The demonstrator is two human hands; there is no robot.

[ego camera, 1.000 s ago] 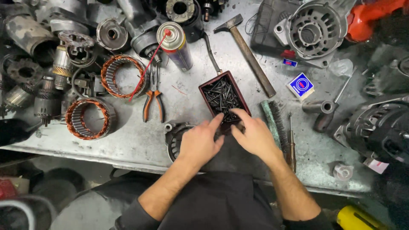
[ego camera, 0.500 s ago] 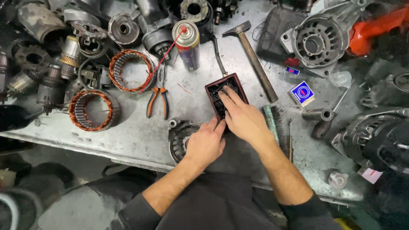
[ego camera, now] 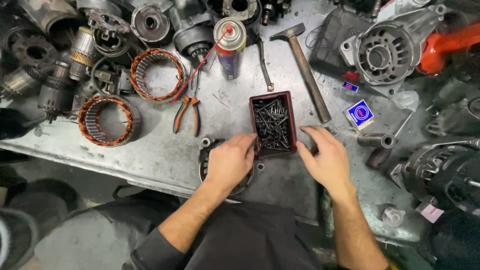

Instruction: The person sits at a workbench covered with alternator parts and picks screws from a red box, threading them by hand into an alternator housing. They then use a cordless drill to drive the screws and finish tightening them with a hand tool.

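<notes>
Grey and oil-stained, the metal bench (ego camera: 165,155) carries motor parts from edge to edge. Nearest the person, the left hand (ego camera: 231,161) lies over a round dark housing (ego camera: 206,150), its fingers loosely curled and their tips touching the left wall of a small dark-red box (ego camera: 292,120); it grips nothing. The right hand (ego camera: 324,156) is open with fingers spread, just right of the box, holding nothing. That box sits mid-bench, full of dark screws (ego camera: 272,125). Beyond it, orange-handled pliers (ego camera: 186,115) lie to the left, a hammer (ego camera: 305,70) to the right, and a spray can (ego camera: 230,47) lies farther back. Two copper-wound stators (ego camera: 107,120) lie at far left, a silver alternator housing (ego camera: 385,50) at far right.
</notes>
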